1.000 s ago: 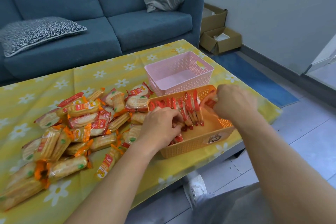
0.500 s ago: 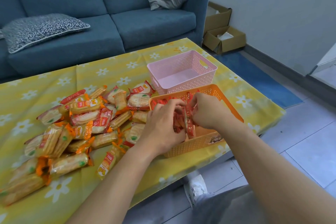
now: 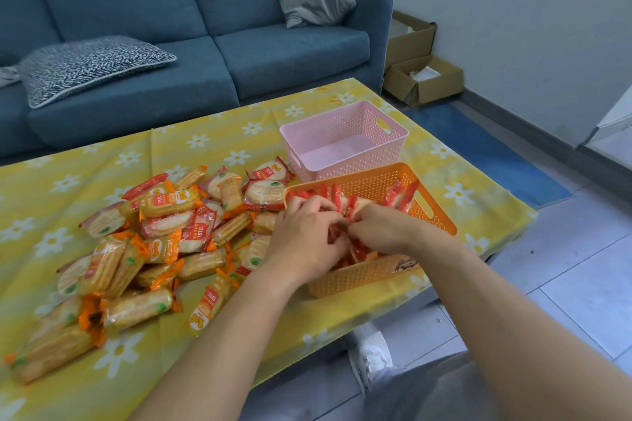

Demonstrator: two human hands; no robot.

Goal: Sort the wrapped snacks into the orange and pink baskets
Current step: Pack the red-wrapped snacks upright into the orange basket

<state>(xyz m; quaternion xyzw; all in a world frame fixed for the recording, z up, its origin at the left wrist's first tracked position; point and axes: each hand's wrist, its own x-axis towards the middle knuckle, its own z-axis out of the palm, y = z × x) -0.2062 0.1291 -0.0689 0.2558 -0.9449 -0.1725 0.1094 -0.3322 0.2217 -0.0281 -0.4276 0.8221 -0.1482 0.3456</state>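
Crackers in orange wrappers (image 3: 154,243) lay heaped on the daisy tablecloth (image 3: 68,161) at the left. The left hand (image 3: 304,239) curled down onto the red-wrapped snacks (image 3: 333,196) in the orange basket (image 3: 436,215). The right hand (image 3: 379,229), fingers bent, pinched the same bunch, with the knuckles nearly meeting. The pink basket (image 3: 345,120) sat just behind the orange one.

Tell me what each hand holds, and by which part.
Left hand and right hand both grip red snacks in the orange basket; fingers hide which part.
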